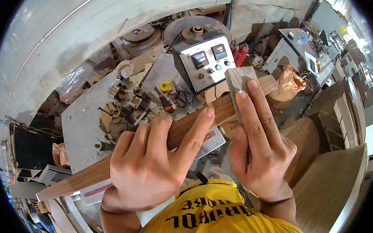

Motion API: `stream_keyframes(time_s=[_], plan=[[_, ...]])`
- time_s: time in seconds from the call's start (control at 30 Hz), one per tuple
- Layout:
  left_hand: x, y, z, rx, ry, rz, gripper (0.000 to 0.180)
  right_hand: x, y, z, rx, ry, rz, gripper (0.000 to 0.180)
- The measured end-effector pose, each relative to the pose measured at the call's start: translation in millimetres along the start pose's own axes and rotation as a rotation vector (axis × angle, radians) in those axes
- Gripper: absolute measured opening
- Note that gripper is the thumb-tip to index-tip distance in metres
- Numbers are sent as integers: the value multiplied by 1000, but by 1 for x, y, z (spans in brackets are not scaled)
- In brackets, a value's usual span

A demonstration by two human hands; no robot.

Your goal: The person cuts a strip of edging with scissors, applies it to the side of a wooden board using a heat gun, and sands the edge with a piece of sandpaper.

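A long brown wooden strip (78,177) runs slantwise in front of me, from the lower left to the upper right. My left hand (148,165) lies over its middle, fingers bent around the far edge and the index finger stretched along the top. In my right hand (262,152) is a flat grey-brown rectangular block (235,80), with two fingers extended over its face and the thumb at its near side. The block lies across the strip toward its right end; whether its underside touches the wood is hidden.
Beyond the strip stands a control box (210,61) with two displays. The grey worktable (82,123) carries a yellow tape measure (165,86), a red-handled tool (166,103) and scattered scraps. A brown paper bag (287,84) and large curved wooden panels (328,191) are at the right.
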State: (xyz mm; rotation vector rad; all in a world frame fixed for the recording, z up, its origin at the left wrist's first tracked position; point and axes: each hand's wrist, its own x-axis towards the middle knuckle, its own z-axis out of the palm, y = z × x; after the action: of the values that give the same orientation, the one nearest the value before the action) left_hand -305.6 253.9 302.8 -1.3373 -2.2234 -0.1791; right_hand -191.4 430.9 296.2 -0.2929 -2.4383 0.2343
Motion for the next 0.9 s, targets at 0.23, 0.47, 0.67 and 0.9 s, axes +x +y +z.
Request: stream_keyframes(time_s=[0.23, 0.47, 0.67, 0.9], plan=[[0, 3, -3, 33, -19, 37, 51, -3, 0, -6, -54, -31, -26, 50], [0, 6, -6, 44, -21, 60, 53, -6, 2, -9, -67, -48, -73, 51], [-1, 11, -8, 38, -43, 72, 55, -12, 5, -9, -54, -37, -100, 51], [0, 12, -10, 44, -50, 88, 54, -12, 3, -13, -73, -58, -106, 51]])
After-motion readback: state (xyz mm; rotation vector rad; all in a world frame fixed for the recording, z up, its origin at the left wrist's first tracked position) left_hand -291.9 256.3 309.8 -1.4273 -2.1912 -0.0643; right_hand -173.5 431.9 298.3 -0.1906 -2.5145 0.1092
